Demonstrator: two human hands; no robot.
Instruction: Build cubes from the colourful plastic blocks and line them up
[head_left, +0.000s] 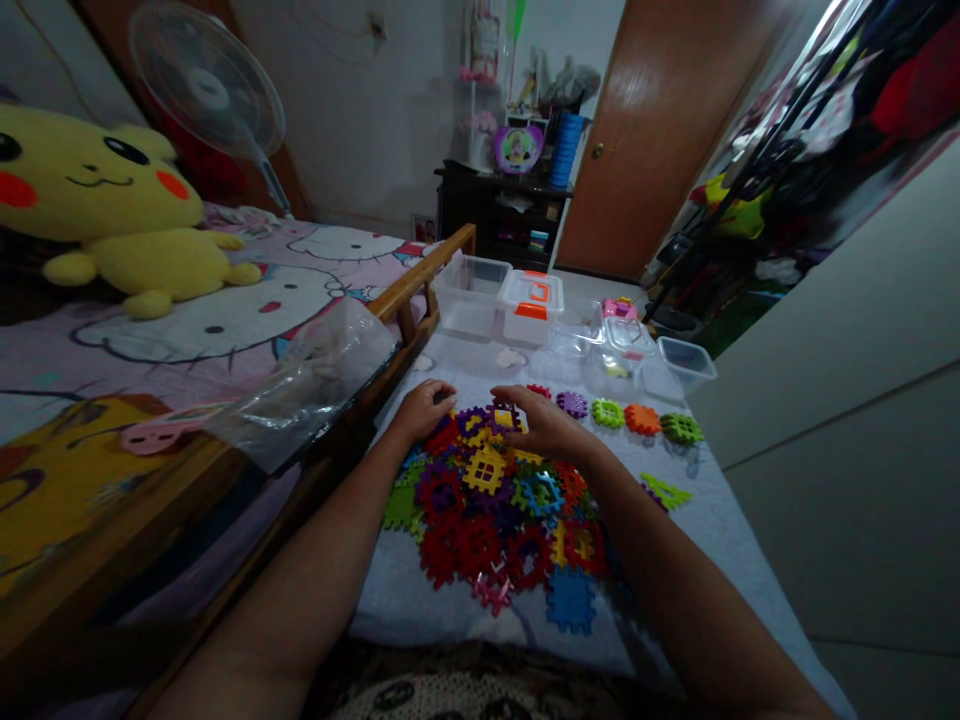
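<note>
On a pale cloth [697, 520] laid beside the bed [225, 320], with clear boxes [471, 290] and a brown door [652, 130] beyond — left hand [424, 408] and right hand [544, 420] curled on the far edge of the heap of coloured tiles [495, 500], actual grasp impossible to tell.

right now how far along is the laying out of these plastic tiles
Done: a short row of single tiles lies apart beyond the pile. In hand: left hand and right hand rest on pieces at the pile's far edge. Left: most tiles are heaped in the pile.
</note>
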